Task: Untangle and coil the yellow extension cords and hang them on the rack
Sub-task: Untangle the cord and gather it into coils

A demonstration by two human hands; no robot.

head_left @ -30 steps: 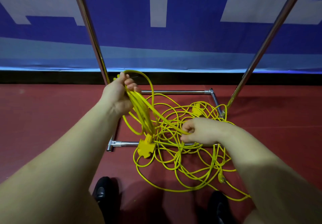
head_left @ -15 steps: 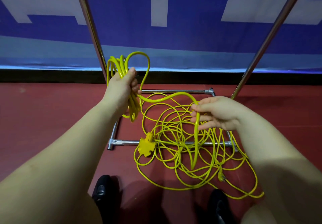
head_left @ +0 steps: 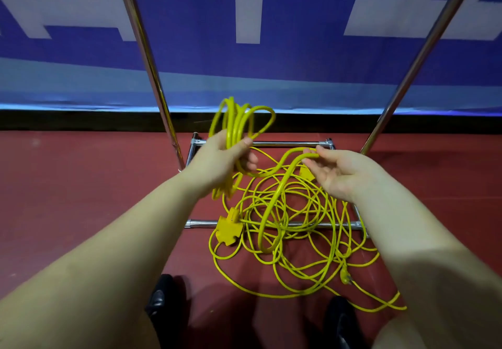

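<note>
My left hand (head_left: 221,160) grips a bunch of coiled yellow cord loops (head_left: 239,122) that stick up above the fist and hang below it. From that bunch a strand (head_left: 282,183) arcs to my right hand (head_left: 335,173), which pinches it between thumb and fingertips, palm up. The strand then drops to the tangled pile of yellow cord (head_left: 293,242) on the red floor. A yellow multi-socket block (head_left: 229,229) lies at the pile's left. A yellow plug (head_left: 345,276) lies at its lower right. The chrome rack (head_left: 148,58) rises behind.
The rack's base rails (head_left: 288,143) frame the pile, with two slanted chrome poles, the right one (head_left: 423,52) leaning outward. A blue and white banner (head_left: 250,23) fills the wall behind. My two black shoes (head_left: 159,298) stand on the red floor just short of the pile.
My left hand has moved right and slightly down with the coil. My right hand has turned palm up and brought the strand up toward the left hand, drawing more cord from the pile.
</note>
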